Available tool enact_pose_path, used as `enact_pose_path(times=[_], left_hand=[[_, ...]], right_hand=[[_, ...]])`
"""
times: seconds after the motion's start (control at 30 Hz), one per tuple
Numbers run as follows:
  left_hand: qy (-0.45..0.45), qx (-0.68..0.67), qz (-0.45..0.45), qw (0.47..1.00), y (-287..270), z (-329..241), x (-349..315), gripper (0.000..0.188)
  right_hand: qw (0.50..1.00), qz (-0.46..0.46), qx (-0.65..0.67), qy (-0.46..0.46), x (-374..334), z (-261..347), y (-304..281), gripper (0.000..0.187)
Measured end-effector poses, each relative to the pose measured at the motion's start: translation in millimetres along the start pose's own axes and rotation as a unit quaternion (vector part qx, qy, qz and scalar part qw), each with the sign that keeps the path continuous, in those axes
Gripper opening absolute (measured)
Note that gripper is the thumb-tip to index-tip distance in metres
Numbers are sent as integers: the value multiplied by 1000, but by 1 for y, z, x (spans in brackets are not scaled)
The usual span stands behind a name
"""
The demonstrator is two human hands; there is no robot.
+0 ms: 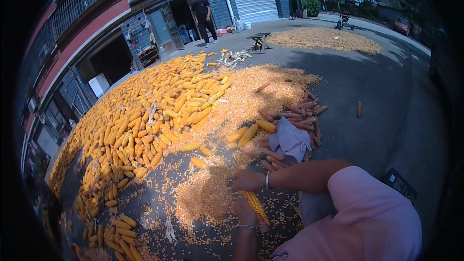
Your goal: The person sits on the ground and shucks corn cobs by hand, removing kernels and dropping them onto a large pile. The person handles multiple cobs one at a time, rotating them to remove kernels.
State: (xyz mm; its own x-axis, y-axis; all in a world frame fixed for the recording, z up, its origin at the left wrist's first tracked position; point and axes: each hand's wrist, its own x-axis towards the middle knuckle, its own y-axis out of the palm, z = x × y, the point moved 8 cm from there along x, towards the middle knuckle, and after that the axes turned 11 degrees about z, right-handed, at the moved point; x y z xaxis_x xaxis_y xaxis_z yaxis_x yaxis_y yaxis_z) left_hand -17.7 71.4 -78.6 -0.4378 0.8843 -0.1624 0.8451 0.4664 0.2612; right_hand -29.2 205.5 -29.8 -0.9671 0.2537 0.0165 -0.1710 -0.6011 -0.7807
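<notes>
A yellow corn cob (258,209), still bearing kernels, slants between my two hands in the lower middle. My left hand (245,211) is closed around it from below, a thin band at the wrist. My right hand (249,181), with a silver bracelet, is closed at the cob's upper end, its fingertips partly hidden. Beside my hands spreads a shaded heap of loose kernels (205,198). Just beyond lie a few whole yellow cobs (248,135) and reddish stripped cobs (302,123). A pale lavender cloth (291,140) rests against the stripped ones.
A large pile of corn cobs (145,121) covers the left side; a smaller group (123,237) lies at lower left. Loose kernels (263,79) spread ahead. Farther off are a small stool (259,41), a standing person (203,17) and a drying heap (324,39). A dark crate (399,183) sits right.
</notes>
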Motion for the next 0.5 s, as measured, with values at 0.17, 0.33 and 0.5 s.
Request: enact_pose_path(times=[0.17, 0.33, 0.5], left_hand=[[49, 52, -36, 997, -31, 20, 16, 42], [-25, -89, 9, 996, 9, -27, -10, 36], [55, 16, 29, 998, -4, -26, -1, 33]], right_hand=[[1000, 7, 2, 17, 12, -4, 8, 50], [998, 2, -56, -23, 6, 0, -3, 49], [983, 72, -167, -35, 12, 8, -1, 25]])
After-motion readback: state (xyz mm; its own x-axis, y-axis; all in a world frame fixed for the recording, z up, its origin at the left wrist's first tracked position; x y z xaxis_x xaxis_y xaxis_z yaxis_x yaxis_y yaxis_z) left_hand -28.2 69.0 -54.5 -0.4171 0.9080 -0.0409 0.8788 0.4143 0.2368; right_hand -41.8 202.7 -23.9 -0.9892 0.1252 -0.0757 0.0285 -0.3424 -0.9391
